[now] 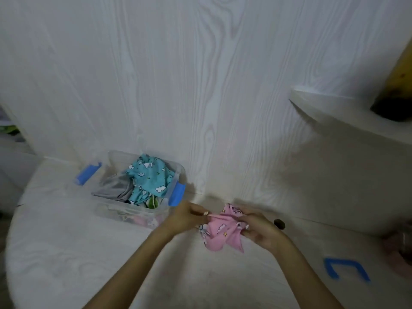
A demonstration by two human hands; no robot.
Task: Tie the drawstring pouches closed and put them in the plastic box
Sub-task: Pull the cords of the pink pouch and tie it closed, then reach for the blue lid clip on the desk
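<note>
A: On the white desk [66,253], close to the wall, how much of the work is finished?

B: Some of it, I think. The plastic box [138,188] stands at the left, with blue latches on its two ends and no lid on it. Inside lie a blue pouch [151,179] with clouds and a grey cloth [116,188] beside it. Lower, through the clear wall, I see something green and something pink, but I cannot tell what they are.

A: And the pouch in the hands?

B: The pink pouch [219,233] is held just above the desk, to the right of the box and apart from it. The left hand [187,216] pinches a thin part at the pouch's top edge, probably the string. The right hand [256,228] grips the opposite side, fingers curled round the fabric. So each grip is narrow and holding the pouch.

A: Is it tied already?

B: I judge not yet. The mouth looks gathered only a little, and I see no knot, though the picture is blurred there. What is left: to pull the string, to tie it, then to put this pouch in the box. At the far right edge there is something pinkish, maybe another pouch; I cannot be sure.
</note>
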